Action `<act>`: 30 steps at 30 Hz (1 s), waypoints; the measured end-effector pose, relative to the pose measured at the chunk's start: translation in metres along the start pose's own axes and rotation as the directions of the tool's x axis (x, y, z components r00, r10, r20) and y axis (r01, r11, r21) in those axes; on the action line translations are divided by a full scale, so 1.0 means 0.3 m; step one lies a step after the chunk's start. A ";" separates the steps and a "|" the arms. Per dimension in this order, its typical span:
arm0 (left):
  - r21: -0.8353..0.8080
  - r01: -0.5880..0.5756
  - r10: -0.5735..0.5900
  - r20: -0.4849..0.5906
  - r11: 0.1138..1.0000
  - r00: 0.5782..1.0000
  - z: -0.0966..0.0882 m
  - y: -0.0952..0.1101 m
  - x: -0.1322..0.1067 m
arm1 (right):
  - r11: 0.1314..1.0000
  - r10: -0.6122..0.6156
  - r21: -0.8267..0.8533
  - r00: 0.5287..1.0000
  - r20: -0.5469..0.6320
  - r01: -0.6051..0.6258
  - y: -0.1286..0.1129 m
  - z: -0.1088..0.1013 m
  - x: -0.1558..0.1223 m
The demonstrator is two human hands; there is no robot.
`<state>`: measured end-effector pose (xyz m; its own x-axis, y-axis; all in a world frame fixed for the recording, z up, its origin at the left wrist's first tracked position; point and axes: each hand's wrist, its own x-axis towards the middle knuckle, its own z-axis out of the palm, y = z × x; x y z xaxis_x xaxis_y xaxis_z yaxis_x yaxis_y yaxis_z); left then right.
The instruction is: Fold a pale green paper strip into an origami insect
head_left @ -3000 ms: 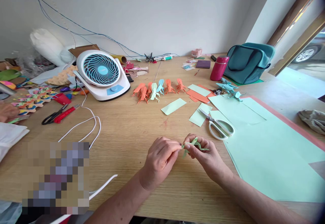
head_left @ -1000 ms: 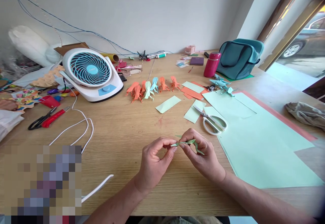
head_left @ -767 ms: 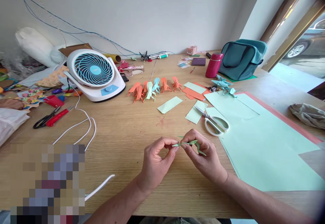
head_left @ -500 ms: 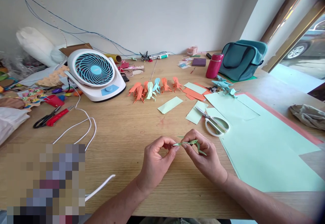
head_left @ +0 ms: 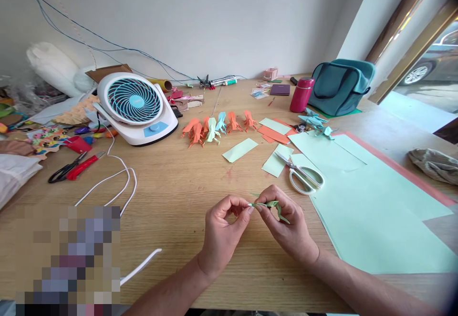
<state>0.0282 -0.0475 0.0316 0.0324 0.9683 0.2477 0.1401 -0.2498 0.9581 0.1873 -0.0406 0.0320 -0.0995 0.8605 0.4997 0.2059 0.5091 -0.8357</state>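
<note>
A small folded light-green paper figure [head_left: 272, 204] is held between my two hands above the wooden table. My left hand [head_left: 226, 227] pinches its thin left end between thumb and forefinger. With thumb and fingers, my right hand [head_left: 286, 223] grips the figure's middle, and folded strips stick out among the fingers. Part of the paper is hidden by my fingertips. Beyond my hands stands a row of similar folded figures [head_left: 212, 131] in orange, green and blue. White-handled scissors [head_left: 304, 180] lie just past my right hand, partly over green paper pieces.
Large green sheets [head_left: 372, 215] cover the right side. A green strip [head_left: 240, 150] lies ahead. A white fan [head_left: 138, 108] and red-handled cutter [head_left: 85, 165] are at left, with a white cable [head_left: 125, 182]. A pink flask [head_left: 302, 95] and teal bag [head_left: 339, 89] stand at back right.
My left fingertips have moved slightly right along the paper's end, closer to my right hand, so less of that tip shows. My right hand keeps its hold. The view has shifted slightly.
</note>
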 end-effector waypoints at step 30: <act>-0.137 0.033 -0.031 0.012 0.990 0.999 0.018 -0.005 0.006 | 0.996 -0.079 -0.054 0.997 -0.021 0.078 0.005 0.007 -0.008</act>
<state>0.0336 -0.0452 0.0299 0.0400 0.9756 0.2158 0.0038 -0.2161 0.9764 0.1858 -0.0419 0.0291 -0.0947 0.8170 0.5688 0.2497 0.5726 -0.7809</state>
